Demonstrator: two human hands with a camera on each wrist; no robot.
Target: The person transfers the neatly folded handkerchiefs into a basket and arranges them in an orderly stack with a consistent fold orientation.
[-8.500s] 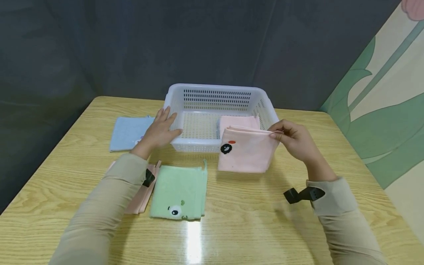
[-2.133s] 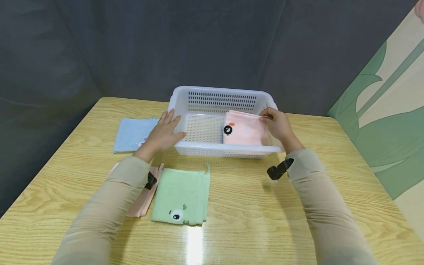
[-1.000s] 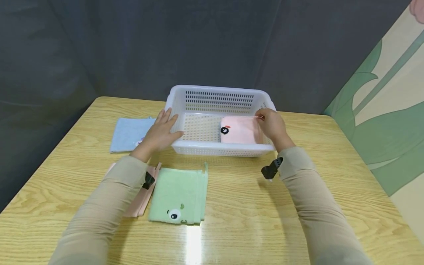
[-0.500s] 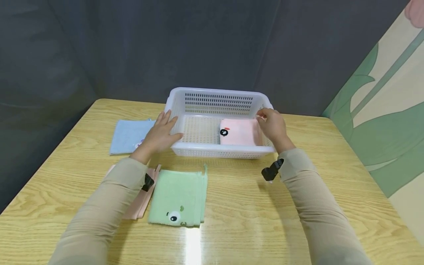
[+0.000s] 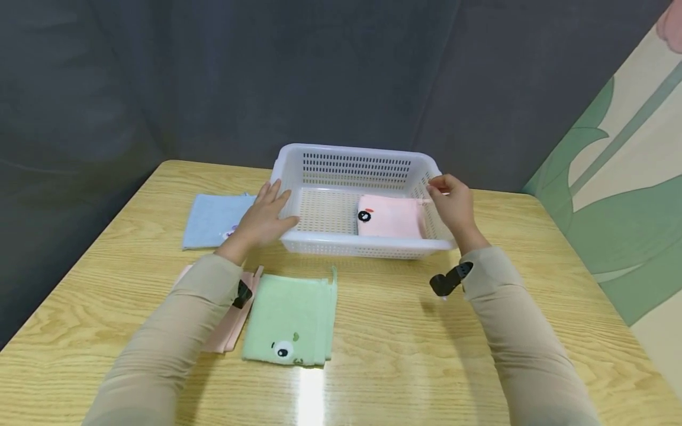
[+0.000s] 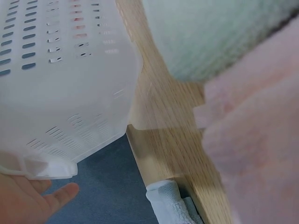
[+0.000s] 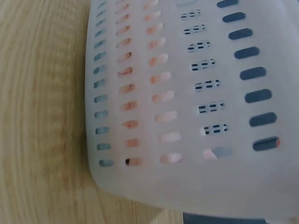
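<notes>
right hand (image 5: 454, 202) lifts off the folded pink cloth (image 5: 393, 217), released, towards three o'clock; spread left hand (image 5: 262, 220) likely steadies the basket (image 5: 367, 241) at nine.

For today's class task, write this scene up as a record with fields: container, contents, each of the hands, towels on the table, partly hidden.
Container: white slotted basket
Contents: folded pink towel with a black eye, toward the basket's right end
Left hand: fingers spread, at the basket's left rim
Right hand: at the right rim, fingers bent, no towel seen in it
On the table: green towel, blue towel, second pink towel
Partly hidden: blue towel by the left hand; second pink towel by the left sleeve
</notes>
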